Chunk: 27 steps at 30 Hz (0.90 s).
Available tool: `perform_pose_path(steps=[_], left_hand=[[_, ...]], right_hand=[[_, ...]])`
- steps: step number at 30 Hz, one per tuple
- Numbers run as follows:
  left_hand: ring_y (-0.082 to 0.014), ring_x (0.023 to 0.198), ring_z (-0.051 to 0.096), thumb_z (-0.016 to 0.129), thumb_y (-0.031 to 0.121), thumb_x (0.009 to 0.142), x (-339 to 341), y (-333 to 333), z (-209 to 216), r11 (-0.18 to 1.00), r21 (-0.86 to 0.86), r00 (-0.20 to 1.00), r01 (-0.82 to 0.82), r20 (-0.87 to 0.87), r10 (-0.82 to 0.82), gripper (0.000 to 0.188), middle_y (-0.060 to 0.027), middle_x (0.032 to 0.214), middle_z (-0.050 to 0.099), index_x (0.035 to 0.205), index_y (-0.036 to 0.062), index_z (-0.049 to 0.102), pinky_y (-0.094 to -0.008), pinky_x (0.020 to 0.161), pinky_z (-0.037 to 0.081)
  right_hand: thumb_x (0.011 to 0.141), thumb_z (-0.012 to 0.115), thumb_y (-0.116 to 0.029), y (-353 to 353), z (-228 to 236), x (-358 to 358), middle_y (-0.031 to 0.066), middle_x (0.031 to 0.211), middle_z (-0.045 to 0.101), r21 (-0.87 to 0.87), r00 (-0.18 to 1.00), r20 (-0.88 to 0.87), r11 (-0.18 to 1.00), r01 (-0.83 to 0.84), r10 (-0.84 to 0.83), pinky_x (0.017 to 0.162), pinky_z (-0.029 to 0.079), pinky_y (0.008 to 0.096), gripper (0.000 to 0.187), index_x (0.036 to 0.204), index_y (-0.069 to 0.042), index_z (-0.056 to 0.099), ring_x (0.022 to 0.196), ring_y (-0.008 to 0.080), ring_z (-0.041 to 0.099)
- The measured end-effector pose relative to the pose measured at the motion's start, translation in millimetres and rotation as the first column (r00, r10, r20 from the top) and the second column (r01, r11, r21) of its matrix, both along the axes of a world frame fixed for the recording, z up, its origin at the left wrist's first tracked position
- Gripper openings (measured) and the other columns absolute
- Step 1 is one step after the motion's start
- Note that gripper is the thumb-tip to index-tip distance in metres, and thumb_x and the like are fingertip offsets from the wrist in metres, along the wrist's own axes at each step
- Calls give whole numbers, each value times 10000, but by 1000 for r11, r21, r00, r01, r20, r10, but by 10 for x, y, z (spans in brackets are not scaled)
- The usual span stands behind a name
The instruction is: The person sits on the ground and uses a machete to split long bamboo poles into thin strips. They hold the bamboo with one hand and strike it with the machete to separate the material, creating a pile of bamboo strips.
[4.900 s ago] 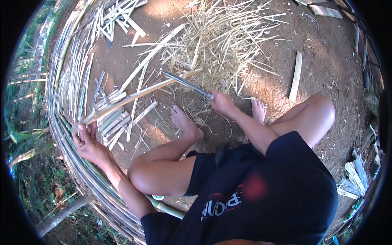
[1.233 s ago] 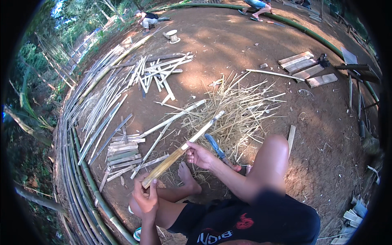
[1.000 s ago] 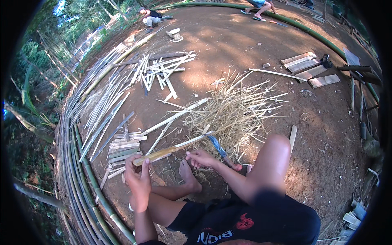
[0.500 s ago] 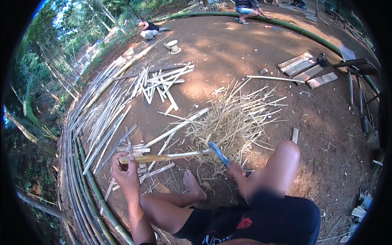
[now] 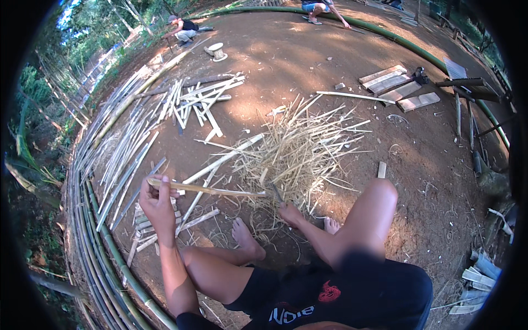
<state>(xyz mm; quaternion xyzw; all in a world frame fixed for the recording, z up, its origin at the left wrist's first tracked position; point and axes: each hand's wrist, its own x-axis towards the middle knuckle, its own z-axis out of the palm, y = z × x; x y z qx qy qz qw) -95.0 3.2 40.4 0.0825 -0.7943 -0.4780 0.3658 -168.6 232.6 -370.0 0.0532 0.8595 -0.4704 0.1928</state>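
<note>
My left hand (image 5: 158, 204) is closed around the near end of a long split bamboo strip (image 5: 217, 191), thumb on top. The strip runs roughly level to the right, its far end close to the knife. In my right hand (image 5: 291, 214), beside my right knee, is the handle of a knife (image 5: 276, 192). Its blade points up and away and shows almost edge-on. Behind the blade and the strip's far end lies a heap of thin bamboo shavings (image 5: 300, 148). A small gap seems to part blade and strip, but I cannot tell whether they touch.
Split bamboo strips (image 5: 201, 107) lie in piles at the left, beside long green bamboo poles (image 5: 118, 261). Short cut pieces (image 5: 192, 223) lie by my left foot. Flat boards (image 5: 388, 82) rest at the far right. Two people (image 5: 184, 30) crouch at the back.
The knife has turned from showing its broad blue-grey side to nearly edge-on. My left hand has raised the strip slightly relative to my legs. The whole view has shifted, moving the scene leftward.
</note>
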Motion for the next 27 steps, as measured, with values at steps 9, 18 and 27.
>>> perform_pose_path(steps=[9, 18, 27], left_hand=[[-58, 682, 560, 620, 117, 933, -77, -39, -32, 995, -8, 991, 103, 86, -102, 117, -44, 849, 626, 996, 18, 618, -220, 623, 491], [-167, 834, 628, 595, 143, 956, 316, -173, -201, 985, 48, 981, 169, 94, -172, 163, -169, 1046, 627, 1048, 15, 555, -289, 688, 567], [-240, 896, 629, 592, 168, 948, 797, 91, -521, 993, 32, 994, 112, 6, -112, 274, -199, 987, 574, 1094, -3, 434, -327, 655, 613]], right_hand=[[836, 637, -403, 71, 1105, 178, 150, 740, 639, -295, 990, -132, 952, -77, 39, 649, 504, 425, 527, 1117, 32, 540, 643, 275, 638], [842, 651, -195, -227, 1965, 666, 70, 644, 527, -406, 910, -306, 827, -389, 278, 544, 448, 348, 250, 1004, -55, 522, 573, 180, 540], [821, 668, -163, -340, 2170, 942, 171, 662, 607, -396, 842, -415, 765, -508, 344, 550, 469, 397, 153, 884, -49, 588, 583, 370, 594]])
